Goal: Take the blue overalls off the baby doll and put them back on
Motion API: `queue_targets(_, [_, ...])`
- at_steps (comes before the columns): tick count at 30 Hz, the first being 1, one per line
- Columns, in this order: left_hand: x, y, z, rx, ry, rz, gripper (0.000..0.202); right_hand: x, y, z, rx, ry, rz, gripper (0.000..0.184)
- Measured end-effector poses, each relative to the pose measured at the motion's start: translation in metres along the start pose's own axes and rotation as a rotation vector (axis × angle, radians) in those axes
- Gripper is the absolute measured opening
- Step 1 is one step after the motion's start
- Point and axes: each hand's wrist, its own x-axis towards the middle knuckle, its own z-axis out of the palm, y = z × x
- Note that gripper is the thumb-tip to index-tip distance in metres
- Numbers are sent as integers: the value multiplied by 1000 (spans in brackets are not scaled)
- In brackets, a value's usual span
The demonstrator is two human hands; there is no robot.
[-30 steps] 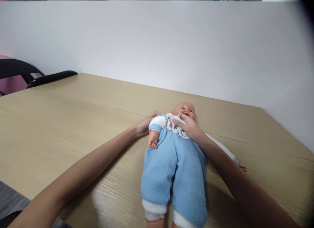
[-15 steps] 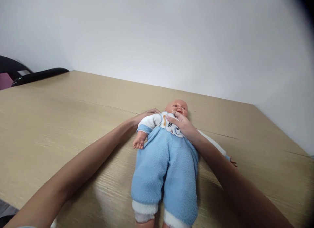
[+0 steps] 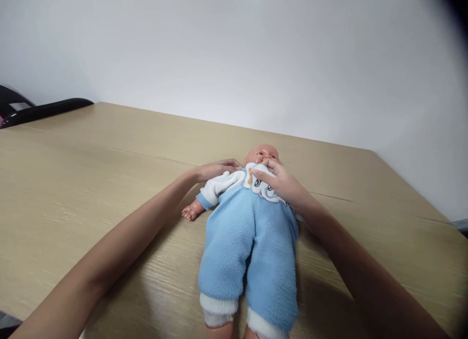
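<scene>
A baby doll [image 3: 263, 154] lies on its back on the table, head away from me. It wears blue fleece overalls [image 3: 228, 246] with white cuffs, white sleeves and an embroidered animal face [image 3: 270, 193] on the bib. My left hand [image 3: 219, 169] is at the doll's shoulder, its fingers closed at the strap beside the neck; the fingertips are partly hidden. My right hand [image 3: 281, 182] lies over the other side of the chest, thumb on the bib and fingers at its top edge under the chin, gripping the cloth. The doll's arm on that side is mostly hidden behind my right forearm.
The wooden table [image 3: 91, 193] spreads around the doll, with a thin seam across it. A pale wall [image 3: 234, 61] rises behind its far edge. A black chair [image 3: 47, 112] stands at the far left.
The doll's arm on my left has swung outward, away from its body. The other doll arm is now mostly hidden. My left hand has shifted slightly in toward the neck; both hands stay at the overalls' top.
</scene>
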Motion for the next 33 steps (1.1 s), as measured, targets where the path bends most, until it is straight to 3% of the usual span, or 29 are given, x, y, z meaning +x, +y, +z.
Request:
queue_targets(5, [-14,7,-35,149,-193,-113,66,-11,-13,-28,-610,-60,40,38])
queue_targets(8, [-23,7,-46,220,-329,-171,79,-15,-11,-30,-676,-58,74,42])
queue_targets(12, [-26,9,-60,412,-393,-252,92,-27,-4,-27,-744,34,109,43])
queue_targets(16, [-30,13,-71,534,-452,-350,101,-49,7,-38,-790,140,100,44])
queue_targets(19, [-35,18,-76,530,-440,-390,94,-71,21,-56,-773,170,14,40])
queue_targets(22, [-42,30,-77,624,-286,-444,85,-100,40,-77,-804,226,-154,32])
queue_targets(25, [-49,52,-64,765,-56,-326,80,-132,65,-96,-820,325,-201,29])
queue_targets(28, [-47,79,-27,821,129,-5,65,-161,90,-108,-754,307,-119,49])
queue_targets(30, [-35,92,8,781,157,218,50,-174,101,-110,-685,257,-64,63])
queue_targets(33, [-6,100,61,798,89,456,41,-181,105,-107,-608,276,-42,61])
